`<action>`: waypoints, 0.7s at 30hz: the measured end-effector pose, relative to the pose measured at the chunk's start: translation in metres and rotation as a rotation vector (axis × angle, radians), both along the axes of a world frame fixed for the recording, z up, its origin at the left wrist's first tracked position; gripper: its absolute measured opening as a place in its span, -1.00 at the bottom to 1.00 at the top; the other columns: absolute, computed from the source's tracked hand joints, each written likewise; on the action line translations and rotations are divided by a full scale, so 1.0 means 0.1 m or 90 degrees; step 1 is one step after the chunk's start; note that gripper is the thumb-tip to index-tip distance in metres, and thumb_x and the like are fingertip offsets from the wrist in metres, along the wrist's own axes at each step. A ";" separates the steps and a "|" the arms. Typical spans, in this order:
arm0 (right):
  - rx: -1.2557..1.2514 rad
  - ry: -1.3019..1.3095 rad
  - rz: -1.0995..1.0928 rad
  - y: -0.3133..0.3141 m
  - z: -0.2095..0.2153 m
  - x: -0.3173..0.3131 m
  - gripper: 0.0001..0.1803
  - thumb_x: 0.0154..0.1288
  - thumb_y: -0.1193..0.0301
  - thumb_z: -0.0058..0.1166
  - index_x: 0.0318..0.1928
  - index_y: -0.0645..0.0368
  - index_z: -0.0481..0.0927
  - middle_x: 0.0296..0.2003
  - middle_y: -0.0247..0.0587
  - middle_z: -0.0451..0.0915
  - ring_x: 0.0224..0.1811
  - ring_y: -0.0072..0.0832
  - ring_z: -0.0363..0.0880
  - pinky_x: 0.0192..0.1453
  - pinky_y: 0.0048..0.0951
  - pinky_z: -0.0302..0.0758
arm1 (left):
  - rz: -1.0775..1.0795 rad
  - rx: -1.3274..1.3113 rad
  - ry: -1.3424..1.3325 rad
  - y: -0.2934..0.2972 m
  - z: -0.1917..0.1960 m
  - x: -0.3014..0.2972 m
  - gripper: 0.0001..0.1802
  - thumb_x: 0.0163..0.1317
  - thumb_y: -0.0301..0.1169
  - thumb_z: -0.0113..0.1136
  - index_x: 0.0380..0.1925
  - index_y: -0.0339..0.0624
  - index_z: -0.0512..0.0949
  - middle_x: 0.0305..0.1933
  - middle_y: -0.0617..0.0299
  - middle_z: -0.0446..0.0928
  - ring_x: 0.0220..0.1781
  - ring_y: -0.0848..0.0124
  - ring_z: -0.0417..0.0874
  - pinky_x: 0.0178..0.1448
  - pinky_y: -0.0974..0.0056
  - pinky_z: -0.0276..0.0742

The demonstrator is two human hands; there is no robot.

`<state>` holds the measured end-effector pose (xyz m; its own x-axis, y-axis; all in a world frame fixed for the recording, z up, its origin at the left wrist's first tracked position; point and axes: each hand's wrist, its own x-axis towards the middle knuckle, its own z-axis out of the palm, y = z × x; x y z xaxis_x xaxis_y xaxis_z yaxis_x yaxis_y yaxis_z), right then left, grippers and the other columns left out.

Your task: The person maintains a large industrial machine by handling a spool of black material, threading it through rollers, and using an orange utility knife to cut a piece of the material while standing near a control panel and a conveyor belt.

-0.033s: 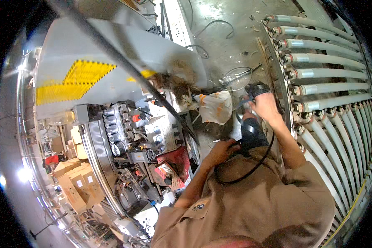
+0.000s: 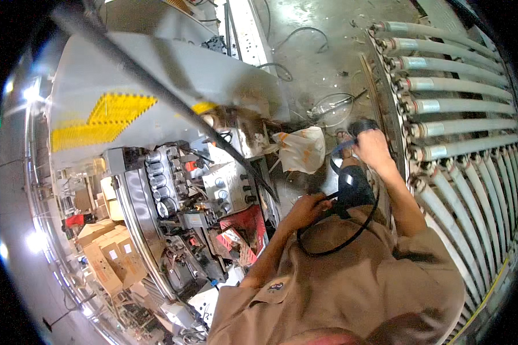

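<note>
My right hand (image 2: 375,148) is closed around a dark, rounded thing (image 2: 362,125) whose kind I cannot make out. A bluish-grey band (image 2: 336,154) curves down from beside that fist. Lower and to the left, my left hand (image 2: 307,210) is closed, with its fingertips on a black cable (image 2: 313,250). The cable hangs in a wide loop in front of my brown shirt and rises on the right toward my right forearm. Between my hands, my leg in black (image 2: 354,187) shows below.
To the right stands a rack of pale roller-like tubes (image 2: 460,126). A machine with knobs and a control box (image 2: 227,190) is at my left. A stained white cloth or bag (image 2: 300,150) hangs ahead. A dark bar (image 2: 155,86) crosses the view; cables lie on the floor (image 2: 305,69).
My right hand and the dark thing sit slightly lower. The fingers of my left hand show a little more clearly on the cable. The whole view has shifted slightly.
</note>
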<state>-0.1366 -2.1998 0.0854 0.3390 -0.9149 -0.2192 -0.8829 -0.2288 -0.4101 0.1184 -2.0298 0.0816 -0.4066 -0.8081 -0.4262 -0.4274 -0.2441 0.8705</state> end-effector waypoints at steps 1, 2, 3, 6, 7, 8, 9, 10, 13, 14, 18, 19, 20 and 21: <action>0.089 0.068 0.028 -0.19 -0.26 -0.19 -0.68 0.12 0.24 0.41 -0.30 0.27 0.72 -0.31 0.17 0.69 -0.19 0.18 0.68 -0.10 0.05 0.61 | 0.052 0.048 0.059 -0.25 0.08 0.05 -0.62 0.54 -0.14 0.12 -0.12 -0.30 0.63 -0.36 0.06 0.70 -0.29 0.18 0.74 -0.16 0.09 0.58; 0.100 0.029 0.010 -0.34 -0.36 -0.31 -0.66 0.11 0.23 0.42 -0.35 0.30 0.71 -0.31 0.22 0.69 -0.17 0.17 0.68 -0.09 0.03 0.61 | 0.105 0.054 0.007 -0.46 0.02 0.16 -0.62 0.55 -0.14 0.10 -0.21 -0.28 0.62 -0.41 0.14 0.65 -0.35 0.28 0.67 -0.22 0.15 0.54; 0.113 -0.010 -0.009 -0.40 -0.46 -0.42 -0.64 0.10 0.22 0.43 -0.39 0.34 0.70 -0.30 0.27 0.69 -0.15 0.16 0.69 -0.07 0.01 0.62 | 0.159 0.060 -0.046 -0.66 -0.10 0.27 -0.60 0.57 -0.13 0.08 -0.30 -0.26 0.60 -0.46 0.23 0.59 -0.41 0.37 0.61 -0.28 0.21 0.50; 0.486 -0.152 -0.045 -0.93 -0.36 -0.73 -0.44 0.10 0.02 0.51 -0.34 0.35 0.66 -0.39 0.10 0.69 -0.30 -0.08 0.69 -0.19 -0.16 0.60 | 0.449 0.064 0.214 -1.83 -0.33 0.36 -0.61 0.57 -0.18 0.10 -0.45 -0.16 0.50 -0.47 0.34 0.48 -0.45 0.54 0.43 -0.35 0.31 0.35; 0.559 -0.228 -0.057 -1.02 -0.47 -0.84 -0.44 0.11 -0.01 0.51 -0.32 0.31 0.68 -0.41 -0.01 0.70 -0.37 -0.23 0.68 -0.25 -0.22 0.59 | 0.417 0.075 0.101 -2.25 -0.28 0.32 -0.62 0.55 -0.20 0.11 -0.47 -0.13 0.48 -0.45 0.33 0.49 -0.46 0.56 0.41 -0.36 0.32 0.33; 0.660 -0.374 -0.042 -1.08 -0.50 -0.84 -0.49 0.15 0.03 0.50 -0.29 0.28 0.69 -0.42 -0.09 0.70 -0.41 -0.36 0.66 -0.29 -0.31 0.57 | 0.453 0.062 0.077 -2.49 -0.33 0.27 -0.64 0.54 -0.22 0.11 -0.46 -0.17 0.49 -0.45 0.31 0.50 -0.45 0.53 0.44 -0.35 0.30 0.35; 0.759 -0.514 -0.028 -1.18 -0.48 -0.86 -0.54 0.18 0.06 0.49 -0.26 0.24 0.71 -0.42 -0.18 0.71 -0.46 -0.49 0.63 -0.34 -0.40 0.55 | 0.490 0.048 0.057 -2.74 -0.40 0.14 -0.65 0.54 -0.25 0.11 -0.44 -0.20 0.51 -0.46 0.30 0.51 -0.44 0.50 0.46 -0.33 0.28 0.38; 0.802 -0.638 -0.027 -1.37 -0.24 -0.85 -0.60 0.25 0.10 0.43 -0.24 0.21 0.71 -0.42 -0.27 0.72 -0.53 -0.53 0.61 -0.42 -0.53 0.51 | 0.472 0.003 0.010 -2.93 -0.60 0.12 -0.69 0.53 -0.27 0.10 -0.38 -0.23 0.55 -0.45 0.27 0.54 -0.42 0.47 0.50 -0.30 0.24 0.42; 0.753 -1.052 -0.267 -1.65 -0.07 -0.92 -0.60 0.36 0.10 0.33 -0.21 0.25 0.69 -0.46 -0.35 0.69 -0.45 -0.40 0.66 -0.28 -0.39 0.62 | 0.362 -0.165 -0.097 -3.59 -0.71 -0.46 -0.75 0.49 -0.30 0.08 -0.17 -0.26 0.64 -0.36 0.09 0.67 -0.30 0.24 0.70 -0.18 0.07 0.55; 0.708 -1.248 -0.284 -1.75 -0.22 -0.89 -0.57 0.44 0.07 0.22 -0.07 0.23 0.65 -0.43 -0.33 0.67 -0.28 -0.32 0.67 -0.09 -0.24 0.61 | 0.223 -0.167 -0.241 -3.78 -0.66 -0.67 -0.75 0.47 -0.29 0.09 -0.13 -0.22 0.65 -0.30 0.05 0.69 -0.25 0.14 0.73 -0.14 0.03 0.57; 0.335 -1.312 -0.373 -2.79 0.02 -0.65 -0.52 0.57 0.12 0.08 0.27 0.19 0.54 -0.12 -0.23 0.73 0.13 -0.29 0.61 0.29 -0.18 0.47 | -0.103 -0.178 -0.278 -4.12 -0.62 -1.09 -0.68 0.42 -0.09 0.14 -0.09 -0.07 0.65 -0.27 -0.06 0.71 -0.21 -0.11 0.75 -0.16 -0.10 0.62; 0.253 -1.254 -0.442 -3.08 0.23 -0.58 -0.58 0.59 0.21 0.07 0.27 0.21 0.56 -0.08 -0.26 0.72 0.20 -0.32 0.56 0.43 -0.20 0.38 | -0.173 -0.195 -0.295 -4.19 -0.68 -1.12 -0.65 0.43 -0.01 0.14 -0.08 -0.01 0.63 -0.30 -0.08 0.70 -0.24 -0.13 0.75 -0.21 -0.10 0.63; 0.189 -1.132 -0.466 -3.30 0.28 -0.60 -0.55 0.59 0.23 0.10 0.32 0.23 0.53 0.00 -0.23 0.72 0.25 -0.34 0.55 0.47 -0.22 0.34 | -0.207 -0.211 -0.291 -4.31 -0.58 -1.15 -0.62 0.42 0.03 0.17 -0.10 -0.03 0.61 -0.31 -0.04 0.70 -0.25 -0.12 0.75 -0.22 -0.11 0.61; 0.125 -1.010 -0.482 -3.51 0.27 -0.62 -0.51 0.58 0.26 0.12 0.37 0.25 0.50 0.09 -0.20 0.71 0.29 -0.35 0.55 0.51 -0.24 0.30 | -0.203 -0.225 -0.250 -4.49 -0.50 -1.10 -0.61 0.41 0.04 0.18 -0.12 -0.04 0.61 -0.32 -0.03 0.70 -0.25 -0.12 0.75 -0.23 -0.11 0.61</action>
<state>-0.1982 -2.5512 0.1124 -0.1314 -0.9601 -0.2468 0.4758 0.1573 -0.8654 0.0083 -2.4785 0.0313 -0.5185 -0.7922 -0.3218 -0.7371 0.2234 0.6378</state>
